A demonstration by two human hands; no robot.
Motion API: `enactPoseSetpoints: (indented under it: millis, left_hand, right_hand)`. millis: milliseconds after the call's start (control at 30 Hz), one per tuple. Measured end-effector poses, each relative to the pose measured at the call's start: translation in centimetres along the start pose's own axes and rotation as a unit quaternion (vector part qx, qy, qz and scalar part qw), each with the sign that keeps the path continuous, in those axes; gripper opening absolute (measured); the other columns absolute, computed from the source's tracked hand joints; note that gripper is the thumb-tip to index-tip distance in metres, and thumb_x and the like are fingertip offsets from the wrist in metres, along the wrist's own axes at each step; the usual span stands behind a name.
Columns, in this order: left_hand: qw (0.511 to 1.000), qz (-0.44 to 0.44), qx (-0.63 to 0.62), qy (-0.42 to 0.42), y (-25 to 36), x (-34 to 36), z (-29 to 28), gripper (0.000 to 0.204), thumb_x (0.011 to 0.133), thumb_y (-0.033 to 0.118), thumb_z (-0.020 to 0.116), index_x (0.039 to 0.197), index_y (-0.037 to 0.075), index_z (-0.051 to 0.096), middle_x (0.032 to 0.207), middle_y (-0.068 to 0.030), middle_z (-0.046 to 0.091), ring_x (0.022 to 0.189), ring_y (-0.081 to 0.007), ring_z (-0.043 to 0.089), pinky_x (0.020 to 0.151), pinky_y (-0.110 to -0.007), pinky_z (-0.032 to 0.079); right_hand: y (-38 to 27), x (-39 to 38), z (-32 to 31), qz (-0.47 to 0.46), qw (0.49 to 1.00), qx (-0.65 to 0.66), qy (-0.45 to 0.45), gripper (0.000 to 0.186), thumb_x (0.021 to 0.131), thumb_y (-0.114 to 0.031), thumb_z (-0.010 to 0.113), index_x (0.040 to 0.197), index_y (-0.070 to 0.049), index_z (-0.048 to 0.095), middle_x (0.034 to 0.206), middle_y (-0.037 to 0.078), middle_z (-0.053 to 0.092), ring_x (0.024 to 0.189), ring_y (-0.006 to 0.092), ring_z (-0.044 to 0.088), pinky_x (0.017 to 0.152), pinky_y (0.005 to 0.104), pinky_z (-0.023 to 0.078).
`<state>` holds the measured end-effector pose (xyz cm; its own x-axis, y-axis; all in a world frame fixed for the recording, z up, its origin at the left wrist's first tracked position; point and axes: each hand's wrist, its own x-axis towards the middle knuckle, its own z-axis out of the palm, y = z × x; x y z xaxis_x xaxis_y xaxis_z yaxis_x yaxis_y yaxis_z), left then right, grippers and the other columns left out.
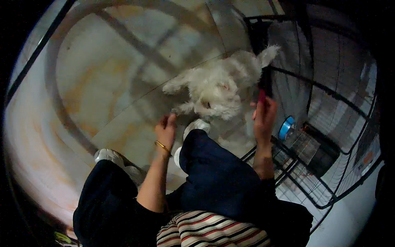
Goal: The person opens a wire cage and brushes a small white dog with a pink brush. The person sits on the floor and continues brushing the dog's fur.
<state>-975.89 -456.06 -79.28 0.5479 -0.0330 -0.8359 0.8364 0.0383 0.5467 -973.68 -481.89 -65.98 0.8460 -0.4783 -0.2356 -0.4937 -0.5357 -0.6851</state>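
A fluffy white dog (224, 84) is on the tiled floor in front of me, its head low and toward my knees. My left hand (166, 127), a gold bangle at its wrist, is closed at the end of one of the dog's front legs (184, 108), with the fingertips at the paw. To the right of the dog's head, my right hand (264, 117) is raised with its fingers closed around a small pink-red object (262, 96). Most of that object is hidden by the fingers, and its kind does not show.
On my right stands a black wire cage (325, 88) with a blue bowl (287, 127) at it. My knees and white shoes (197, 125) are close below the dog. A curved shadow crosses the marbled tiles (94, 82) on the left.
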Motion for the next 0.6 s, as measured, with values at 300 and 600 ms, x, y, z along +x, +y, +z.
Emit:
enactPoseSetpoints:
  millis: [300,600]
  left_hand:
    - [0.979,0.135,0.061,0.141,5.4,1.9,0.7,0.031,0.092,0.031,0.044,0.093,0.005,0.061,0.078,-0.0089,0.062,0.071,-0.0181,0.057,0.072,-0.029,0.044]
    - [0.934,0.251,0.207,-0.150,3.4,-5.1,8.6,0.034,0.085,0.020,0.050,0.119,0.014,0.044,0.089,-0.0211,0.061,0.078,-0.0387,0.059,0.068,-0.047,0.047]
  right_hand:
    - [0.4,-4.5,4.8,-0.157,0.987,-0.041,-0.005,0.024,0.077,0.000,0.062,0.100,-0.005,0.056,0.095,0.010,0.059,0.077,0.0227,0.060,0.064,0.0288,0.050]
    - [-0.8,0.5,5.2,-0.151,0.973,-0.152,-0.088,0.020,0.083,-0.004,0.057,0.102,-0.006,0.057,0.091,0.010,0.060,0.083,0.0230,0.059,0.071,0.0327,0.048]
